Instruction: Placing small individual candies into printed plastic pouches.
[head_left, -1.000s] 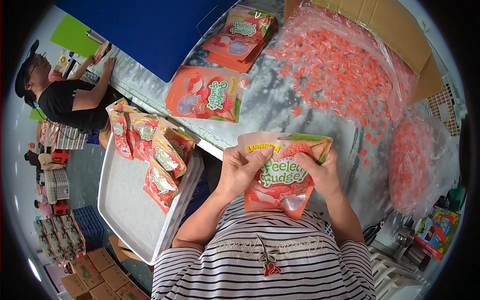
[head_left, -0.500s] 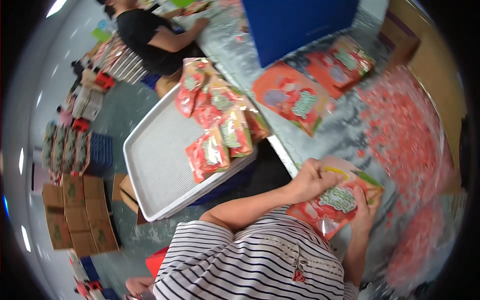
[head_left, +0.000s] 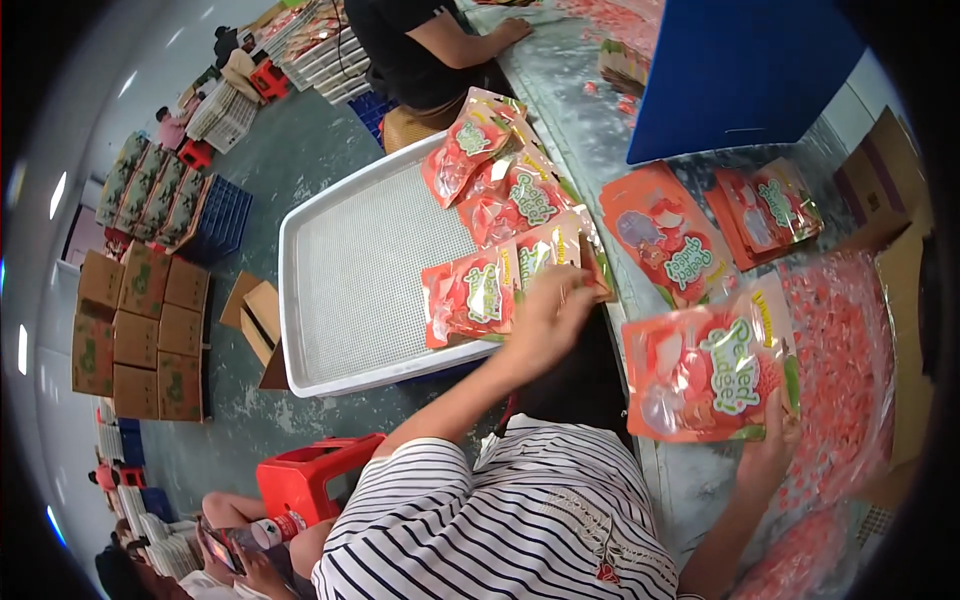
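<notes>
Several red pouches (head_left: 530,195) lie on a white tray (head_left: 350,270) at center frame, where the left hand (head_left: 550,315) is over the nearest ones, its grip too obscured to tell whether it is closed. At right, the right hand (head_left: 775,445), grip clamped on its edge, holds a printed pouch (head_left: 700,370) above the grey worktop (head_left: 555,85).

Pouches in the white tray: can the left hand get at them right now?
Probably yes: the left hand is right at the nearest pouches, and nothing visible blocks its way.
</notes>
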